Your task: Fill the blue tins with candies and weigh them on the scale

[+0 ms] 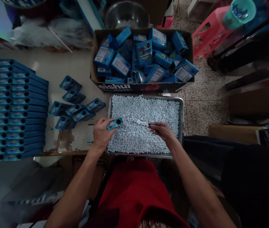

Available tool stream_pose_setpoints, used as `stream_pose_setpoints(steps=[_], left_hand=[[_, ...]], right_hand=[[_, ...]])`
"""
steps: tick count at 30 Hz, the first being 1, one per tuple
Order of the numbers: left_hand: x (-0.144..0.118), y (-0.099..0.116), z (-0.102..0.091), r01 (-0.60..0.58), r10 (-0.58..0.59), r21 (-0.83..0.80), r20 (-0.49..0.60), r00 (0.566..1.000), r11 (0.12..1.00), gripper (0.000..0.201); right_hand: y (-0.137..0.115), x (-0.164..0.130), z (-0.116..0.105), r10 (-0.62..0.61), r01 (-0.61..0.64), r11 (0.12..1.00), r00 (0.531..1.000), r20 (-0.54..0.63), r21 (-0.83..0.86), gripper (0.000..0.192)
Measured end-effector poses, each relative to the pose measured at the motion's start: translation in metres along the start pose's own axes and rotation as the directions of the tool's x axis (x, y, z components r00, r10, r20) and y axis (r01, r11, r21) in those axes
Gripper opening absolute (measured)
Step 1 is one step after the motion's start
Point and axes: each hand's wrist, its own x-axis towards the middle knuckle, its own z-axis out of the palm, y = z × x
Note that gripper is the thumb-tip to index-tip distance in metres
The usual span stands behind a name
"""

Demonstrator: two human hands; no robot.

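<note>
A: Biggest first. What fills the left side?

B: Rows of flat blue packs (13, 107), stacked tight on the pale table (60, 68), running from the left edge inward. Just right of them, a loose scatter of the same blue packs (74, 104), lying flat at odd angles.

A: Top centre?

B: A cardboard box (95, 57) heaped with blue cartons (144, 52), tumbled every way. Behind it a steel bowl (126, 14). A pink stool (210, 30) stands on the speckled floor to the right.

A: And under the hands?

B: A metal tray (181, 117), touching the box's front wall, filled edge to edge with small pale-blue candies (146, 110).

A: Left hand?

B: The left hand (101, 133) sits at the tray's left rim, fingers clamped on one small blue pack (114, 123), held over the candies, round hole end pointing right.

A: Right hand?

B: The right hand (163, 130) rests down on the candies mid-tray, fingertips drawn together; it probably pinches a few pieces, but they're too small to tell.

A: Anything nearer?

B: A red garment (134, 190) at the person's lap, below the tray.
</note>
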Motion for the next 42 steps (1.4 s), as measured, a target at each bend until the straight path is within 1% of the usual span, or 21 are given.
stream_pose_setpoints(steps=[3, 6, 10, 16, 18, 20, 22, 24, 25, 26, 27, 28, 29, 30, 31, 32, 33, 36, 38, 40, 42], left_hand=[[0.005, 0.005, 0.004, -0.015, 0.015, -0.030, -0.007, 1.000, 0.999, 0.034], [0.008, 0.009, 0.006, -0.023, 0.023, -0.041, -0.003, 1.000, 0.999, 0.035], [0.009, 0.009, 0.004, -0.036, 0.037, -0.040, 0.027, 0.999, 0.999, 0.033], [0.012, 0.006, 0.004, -0.047, 0.047, 0.002, 0.019, 0.999, 0.999, 0.031], [0.014, 0.006, 0.005, -0.063, 0.063, 0.015, 0.016, 0.998, 0.998, 0.032], [0.015, 0.006, 0.006, -0.073, 0.073, 0.012, 0.017, 0.997, 0.997, 0.032], [0.016, 0.004, 0.006, -0.067, 0.067, -0.009, 0.018, 0.998, 0.998, 0.031], [0.017, 0.000, 0.004, -0.029, 0.031, -0.072, 0.026, 0.999, 0.997, 0.030], [0.017, -0.003, 0.003, 0.006, -0.002, -0.124, 0.029, 1.000, 0.992, 0.030], [0.017, -0.006, 0.001, 0.048, -0.043, -0.182, 0.028, 0.999, 0.982, 0.032], [0.017, -0.010, 0.001, 0.083, -0.079, -0.238, 0.028, 0.997, 0.968, 0.034], [0.016, -0.012, 0.000, 0.101, -0.096, -0.286, 0.032, 0.995, 0.953, 0.036], [0.015, -0.014, 0.001, 0.099, -0.090, -0.318, 0.042, 0.995, 0.943, 0.036], [0.014, -0.015, 0.002, 0.083, -0.067, -0.337, 0.058, 0.996, 0.938, 0.035], [0.013, -0.014, 0.003, 0.062, -0.036, -0.347, 0.079, 0.996, 0.936, 0.033], [0.011, -0.013, 0.005, 0.048, -0.014, -0.351, 0.098, 0.995, 0.935, 0.032], [0.009, -0.011, 0.007, 0.046, -0.008, -0.349, 0.110, 0.994, 0.936, 0.031], [0.005, -0.005, 0.009, 0.069, -0.045, -0.283, 0.091, 0.995, 0.957, 0.035], [0.003, -0.003, 0.006, 0.055, -0.041, -0.212, 0.068, 0.997, 0.976, 0.037], [0.001, -0.005, 0.000, 0.033, -0.025, -0.152, 0.055, 0.998, 0.988, 0.036], [0.002, -0.008, -0.005, 0.026, -0.020, -0.117, 0.052, 0.998, 0.993, 0.034]], right_hand=[[-0.028, -0.012, 0.004, -0.034, 0.037, 0.998, 0.997, 0.076, -0.040, 0.041], [-0.056, -0.023, 0.017, -0.098, 0.119, 0.983, 0.984, 0.147, -0.140, 0.038], [-0.085, -0.038, 0.039, -0.202, 0.234, 0.942, 0.968, 0.148, -0.242, 0.028], [-0.105, -0.061, 0.073, -0.321, 0.352, 0.838, 0.936, 0.146, -0.416, 0.011], [-0.109, -0.066, 0.087, -0.353, 0.379, 0.792, 0.924, 0.147, -0.479, 0.010], [-0.113, -0.070, 0.093, -0.378, 0.393, 0.765, 0.915, 0.140, -0.511, 0.009], [-0.113, -0.072, 0.079, -0.380, 0.392, 0.761, 0.915, 0.134, -0.517, 0.011], [-0.106, -0.071, 0.039, -0.373, 0.355, 0.776, 0.925, 0.076, -0.522, 0.019], [-0.100, -0.070, 0.010, -0.367, 0.321, 0.788, 0.930, 0.018, -0.525, 0.024], [-0.091, -0.068, -0.021, -0.383, 0.280, 0.800, 0.919, -0.092, -0.531, 0.030], [-0.081, -0.065, -0.051, -0.381, 0.222, 0.817, 0.901, -0.209, -0.532, 0.035], [-0.070, -0.060, -0.079, -0.374, 0.173, 0.845, 0.868, -0.327, -0.506, 0.039], [-0.059, -0.052, -0.100, -0.337, 0.132, 0.883, 0.846, -0.413, -0.451, 0.041], [-0.047, -0.043, -0.112, -0.298, 0.114, 0.913, 0.843, -0.448, -0.392, 0.042], [-0.036, -0.031, -0.114, -0.263, 0.107, 0.934, 0.852, -0.452, -0.342, 0.043], [-0.025, -0.017, -0.107, -0.235, 0.107, 0.948, 0.873, -0.428, -0.301, 0.044], [-0.016, -0.001, -0.093, -0.216, 0.113, 0.955, 0.898, -0.384, -0.273, 0.045], [0.003, 0.045, -0.027, -0.171, 0.119, 0.971, 0.953, -0.249, -0.209, 0.048], [0.008, 0.066, 0.008, -0.142, 0.111, 0.980, 0.972, -0.187, -0.165, 0.049], [0.007, 0.072, 0.023, -0.118, 0.100, 0.986, 0.983, -0.143, -0.131, 0.049], [0.001, 0.066, 0.021, -0.097, 0.086, 0.990, 0.990, -0.101, -0.109, 0.047]])
